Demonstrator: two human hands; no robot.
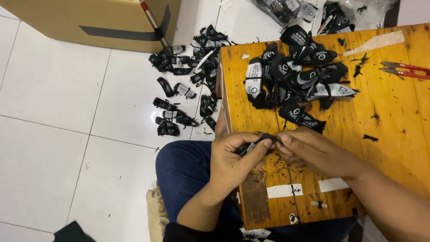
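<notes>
My left hand [235, 154] and my right hand [309, 150] meet over the near left part of a low wooden table [385, 116]. Both pinch one small black fabric label [265, 140] between thumbs and fingertips; most of it is hidden by my fingers. Just beyond my hands lies a heap of black labels with white print [293, 78] on the table top.
Red thread snips [405, 69] lie at the table's far right. More black labels [188, 85] are strewn over the white tiled floor left of the table. A cardboard box [96, 20] stands at the top left, plastic bags of labels [313, 11] behind the table. My blue-trousered knee [183, 168] is below.
</notes>
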